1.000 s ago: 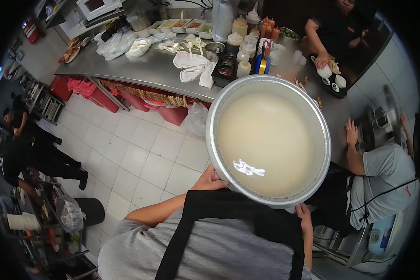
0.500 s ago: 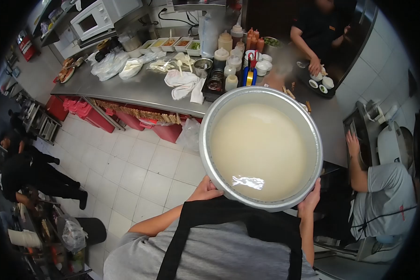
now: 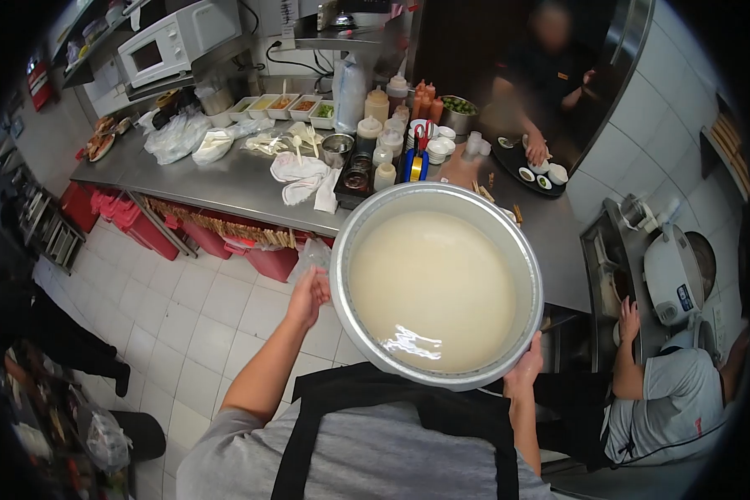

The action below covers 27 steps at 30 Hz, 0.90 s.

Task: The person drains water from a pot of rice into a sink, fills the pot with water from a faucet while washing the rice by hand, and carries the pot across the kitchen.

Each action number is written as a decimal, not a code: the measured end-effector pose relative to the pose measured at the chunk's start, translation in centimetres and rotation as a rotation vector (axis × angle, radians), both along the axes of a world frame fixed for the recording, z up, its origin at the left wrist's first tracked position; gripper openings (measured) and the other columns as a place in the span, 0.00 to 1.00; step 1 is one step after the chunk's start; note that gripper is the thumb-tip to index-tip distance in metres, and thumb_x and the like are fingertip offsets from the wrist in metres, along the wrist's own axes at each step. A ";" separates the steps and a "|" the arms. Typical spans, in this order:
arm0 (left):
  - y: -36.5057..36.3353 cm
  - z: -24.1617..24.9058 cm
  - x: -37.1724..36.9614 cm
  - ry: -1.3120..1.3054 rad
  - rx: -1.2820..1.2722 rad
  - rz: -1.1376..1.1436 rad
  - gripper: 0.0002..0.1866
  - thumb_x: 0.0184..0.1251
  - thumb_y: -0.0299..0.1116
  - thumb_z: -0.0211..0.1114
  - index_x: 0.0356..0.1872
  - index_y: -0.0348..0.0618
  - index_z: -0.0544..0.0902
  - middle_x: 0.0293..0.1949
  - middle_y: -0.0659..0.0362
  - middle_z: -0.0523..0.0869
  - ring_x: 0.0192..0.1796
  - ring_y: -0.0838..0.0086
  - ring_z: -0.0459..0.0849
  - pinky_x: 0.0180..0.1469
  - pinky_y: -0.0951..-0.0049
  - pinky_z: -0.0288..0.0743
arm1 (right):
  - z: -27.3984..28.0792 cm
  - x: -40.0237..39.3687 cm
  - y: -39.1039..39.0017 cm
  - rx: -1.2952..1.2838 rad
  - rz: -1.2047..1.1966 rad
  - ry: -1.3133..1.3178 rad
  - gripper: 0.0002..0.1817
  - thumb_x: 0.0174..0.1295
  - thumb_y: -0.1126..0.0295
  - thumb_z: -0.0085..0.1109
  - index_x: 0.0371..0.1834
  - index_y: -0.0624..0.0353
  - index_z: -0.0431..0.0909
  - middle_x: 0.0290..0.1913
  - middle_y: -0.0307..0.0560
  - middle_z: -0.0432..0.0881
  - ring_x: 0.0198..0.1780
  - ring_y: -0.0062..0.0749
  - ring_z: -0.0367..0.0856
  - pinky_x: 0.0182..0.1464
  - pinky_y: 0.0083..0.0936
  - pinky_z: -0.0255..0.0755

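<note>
A large round metal pot (image 3: 436, 279) with cloudy, whitish liquid in it fills the middle of the view, close to my chest. My right hand (image 3: 523, 367) grips its lower right side, the fingers partly hidden by the wall. My left hand (image 3: 310, 296) is raised beside the pot's left rim; its fingers look apart, and it holds nothing that I can see. Just beyond the pot is the steel counter (image 3: 225, 185), with a white cloth (image 3: 302, 177), sauce bottles (image 3: 377, 106) and a blue and yellow holder (image 3: 417, 164) with red-handled scissors.
A person (image 3: 550, 75) stands behind the counter, a hand over a black tray (image 3: 550, 185). At the right, a co-worker in grey (image 3: 667, 400) reaches toward a side counter near a cooker (image 3: 673, 275). Red bins (image 3: 133, 223) stand under the counter; a dark bin (image 3: 146, 435) is lower left.
My left hand has let go of the pot's lower left side and moved up beside its left rim. The pot sits slightly further left and lower in view.
</note>
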<state>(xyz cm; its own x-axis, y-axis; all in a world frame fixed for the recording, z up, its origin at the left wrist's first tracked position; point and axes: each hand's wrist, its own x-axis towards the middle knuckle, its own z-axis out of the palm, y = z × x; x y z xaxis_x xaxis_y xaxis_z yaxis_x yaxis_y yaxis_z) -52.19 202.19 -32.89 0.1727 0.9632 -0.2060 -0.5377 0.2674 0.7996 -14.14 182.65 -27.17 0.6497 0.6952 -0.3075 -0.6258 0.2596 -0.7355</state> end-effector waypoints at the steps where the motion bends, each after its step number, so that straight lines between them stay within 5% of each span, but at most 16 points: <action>1: 2.1 -0.1 0.2 0.006 0.053 -0.018 0.16 0.68 0.49 0.49 0.36 0.49 0.75 0.22 0.69 0.75 0.23 0.84 0.70 0.26 0.83 0.61 | -0.1 0.1 0.0 0.007 0.001 -0.014 0.23 0.68 0.55 0.42 0.55 0.64 0.68 0.54 0.48 0.74 0.54 0.37 0.72 0.56 0.31 0.66; 4: 8.3 -0.7 1.2 0.098 0.232 -0.077 0.13 0.68 0.46 0.51 0.37 0.48 0.75 0.25 0.67 0.77 0.25 0.83 0.73 0.27 0.83 0.65 | 0.6 -0.4 0.0 0.003 0.009 -0.033 0.24 0.68 0.55 0.40 0.56 0.64 0.67 0.54 0.48 0.74 0.54 0.37 0.72 0.57 0.31 0.65; 8: 9.2 6.1 3.9 0.063 0.122 -0.288 0.15 0.67 0.44 0.52 0.41 0.44 0.75 0.35 0.61 0.80 0.36 0.75 0.80 0.41 0.77 0.75 | 0.8 -0.6 0.1 -0.034 0.000 -0.012 0.24 0.69 0.55 0.39 0.56 0.64 0.67 0.55 0.49 0.73 0.55 0.37 0.71 0.58 0.31 0.64; 11: 11.4 5.6 3.8 -0.046 0.022 -0.511 0.19 0.65 0.42 0.54 0.52 0.40 0.73 0.46 0.56 0.81 0.47 0.71 0.80 0.51 0.71 0.74 | 0.7 -0.5 -0.4 -0.063 -0.001 -0.022 0.24 0.69 0.56 0.39 0.57 0.64 0.66 0.56 0.49 0.72 0.55 0.37 0.71 0.58 0.30 0.64; 18: 12.2 4.4 5.0 0.156 0.197 -0.354 0.14 0.59 0.36 0.59 0.44 0.39 0.74 0.35 0.58 0.82 0.37 0.72 0.81 0.43 0.73 0.75 | -0.1 -0.1 0.3 0.071 -0.009 0.001 0.23 0.70 0.57 0.37 0.58 0.64 0.65 0.55 0.50 0.72 0.54 0.40 0.72 0.57 0.34 0.66; 27: 13.0 2.4 4.5 -0.045 0.074 -0.419 0.12 0.56 0.32 0.62 0.40 0.39 0.77 0.35 0.58 0.83 0.37 0.71 0.82 0.42 0.71 0.76 | -0.5 0.3 0.5 0.112 -0.010 0.072 0.18 0.67 0.59 0.42 0.51 0.62 0.69 0.48 0.48 0.76 0.48 0.37 0.76 0.50 0.33 0.71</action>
<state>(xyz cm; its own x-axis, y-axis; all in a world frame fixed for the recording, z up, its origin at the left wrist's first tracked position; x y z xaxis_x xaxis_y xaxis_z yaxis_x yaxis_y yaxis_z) -47.72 215.22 -30.48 0.5597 0.8196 -0.1227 -0.4290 0.4132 0.8032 -13.85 183.11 -27.64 0.6357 0.7215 -0.2742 -0.6728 0.3439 -0.6550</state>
